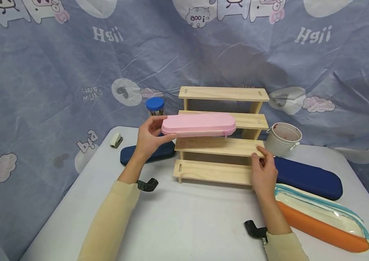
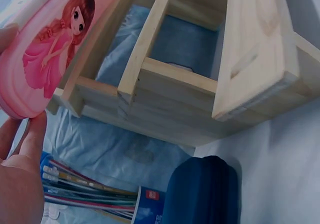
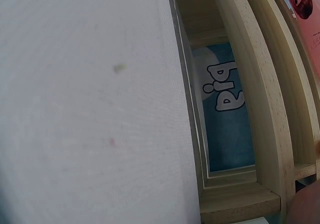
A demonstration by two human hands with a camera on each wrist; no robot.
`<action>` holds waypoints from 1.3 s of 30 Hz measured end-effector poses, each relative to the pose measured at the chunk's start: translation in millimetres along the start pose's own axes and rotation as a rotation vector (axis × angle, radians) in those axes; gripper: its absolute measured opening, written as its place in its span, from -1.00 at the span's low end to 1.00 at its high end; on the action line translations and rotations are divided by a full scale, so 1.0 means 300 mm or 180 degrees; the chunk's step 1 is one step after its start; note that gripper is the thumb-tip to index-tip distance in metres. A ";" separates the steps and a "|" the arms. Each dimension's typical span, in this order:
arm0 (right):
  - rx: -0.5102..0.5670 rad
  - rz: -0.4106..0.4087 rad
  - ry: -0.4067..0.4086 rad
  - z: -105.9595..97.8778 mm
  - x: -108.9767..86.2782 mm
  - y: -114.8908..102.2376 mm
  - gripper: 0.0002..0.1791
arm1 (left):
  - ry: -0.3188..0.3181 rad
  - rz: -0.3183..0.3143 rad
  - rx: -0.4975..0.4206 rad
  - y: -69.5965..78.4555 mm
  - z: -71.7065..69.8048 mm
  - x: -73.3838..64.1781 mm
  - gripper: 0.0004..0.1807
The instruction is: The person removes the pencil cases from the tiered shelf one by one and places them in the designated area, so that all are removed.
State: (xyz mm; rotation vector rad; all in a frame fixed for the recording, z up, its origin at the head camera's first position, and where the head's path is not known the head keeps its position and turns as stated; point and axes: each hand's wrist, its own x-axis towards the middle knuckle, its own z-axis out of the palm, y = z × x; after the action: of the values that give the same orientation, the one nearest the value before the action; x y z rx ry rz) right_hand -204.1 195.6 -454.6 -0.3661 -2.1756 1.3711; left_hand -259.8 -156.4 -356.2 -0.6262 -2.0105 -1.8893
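My left hand grips the left end of a pink pencil case, held level over the middle tiers of a stepped wooden shelf. A red-haired girl in a pink dress is printed on the case's face in the left wrist view, where fingers of the left hand show at its end. At the shelf's right end, my right hand pinches the edge of the second board from the bottom. Only a blurred bit of that hand enters the right wrist view.
Left of the shelf are a dark blue case, a blue-lidded pencil tub and a small stapler. On the right stand a cream bucket, a navy case and an orange clear-topped pouch. Patterned cloth hangs behind.
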 end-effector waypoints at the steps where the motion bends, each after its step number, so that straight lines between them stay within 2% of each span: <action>1: 0.0003 0.0001 0.0004 0.001 -0.001 0.000 -0.56 | 0.0016 -0.0007 0.0012 0.001 -0.005 -0.006 -0.33; 4: 0.0009 -0.0014 0.0019 0.002 -0.002 0.000 -0.56 | 0.0047 -0.0032 0.0039 0.002 -0.020 -0.019 -0.33; 19: -0.0009 -0.0046 0.0027 -0.002 0.005 0.008 -0.57 | -0.0058 -0.0070 0.0040 0.000 -0.085 -0.084 -0.36; 21: -0.0013 -0.0060 0.0033 -0.001 0.005 0.010 -0.57 | -0.0088 -0.0044 0.0045 -0.013 -0.095 -0.090 -0.37; 26: -0.0022 -0.0039 0.0015 0.000 0.004 0.012 -0.56 | -0.0101 -0.0002 0.0004 -0.082 -0.126 -0.108 -0.35; 28: -0.0024 -0.0031 -0.0006 0.000 0.003 0.011 -0.55 | -0.0078 -0.0041 0.0013 -0.088 -0.137 -0.119 -0.34; 32: -0.0038 -0.0052 -0.0004 0.000 0.002 0.011 -0.54 | -0.0079 -0.0099 0.0044 -0.046 -0.143 -0.136 -0.32; 35: -0.0038 -0.0057 0.0003 -0.001 0.002 0.012 -0.54 | -0.0103 -0.0055 0.0045 -0.027 -0.147 -0.146 -0.31; 39: -0.0030 -0.0050 0.0018 -0.003 0.003 0.010 -0.55 | -0.0108 -0.0022 -0.0025 -0.053 -0.163 -0.156 -0.30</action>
State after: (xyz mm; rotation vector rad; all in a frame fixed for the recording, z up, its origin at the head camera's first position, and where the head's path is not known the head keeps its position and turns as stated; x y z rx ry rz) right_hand -204.6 198.1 -456.6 -0.3555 -2.1764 1.3502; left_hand -231.2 -210.3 -389.7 -0.6584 -2.0296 -1.9039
